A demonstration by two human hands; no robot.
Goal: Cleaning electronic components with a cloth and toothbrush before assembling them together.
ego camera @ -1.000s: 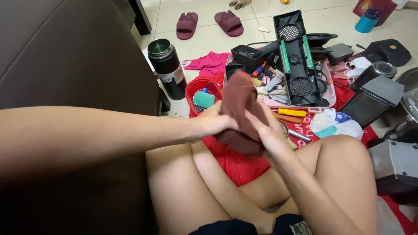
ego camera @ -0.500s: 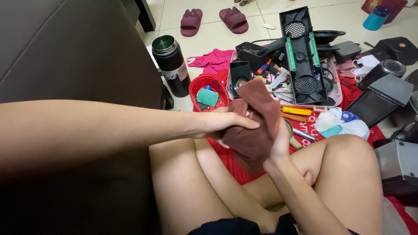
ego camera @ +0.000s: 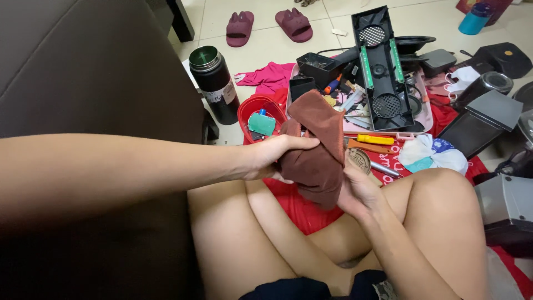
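I sit cross-legged on the floor and hold a brown cloth point(ego camera: 316, 150) above my legs with both hands. My left hand point(ego camera: 272, 158) grips the cloth's left side, thumb across the top. From underneath on the right, my right hand point(ego camera: 358, 191) holds the cloth, which is bunched and hides whatever may be inside it. Just beyond the cloth stands a red bowl point(ego camera: 250, 108) with a small green circuit board point(ego camera: 262, 123) in it.
A dark sofa point(ego camera: 83, 72) fills the left. A black flask point(ego camera: 214, 83) stands by it. Ahead lie an opened black speaker housing point(ego camera: 380, 66), a yellow screwdriver point(ego camera: 376, 139), loose parts, a pink cloth point(ego camera: 272, 76), a red mat point(ego camera: 297, 208), slippers point(ego camera: 266, 23) and grey boxes point(ego camera: 502, 205).
The cloth and both hands have stayed in about the same place while my fingers shifted on the cloth. The view has tilted slightly.
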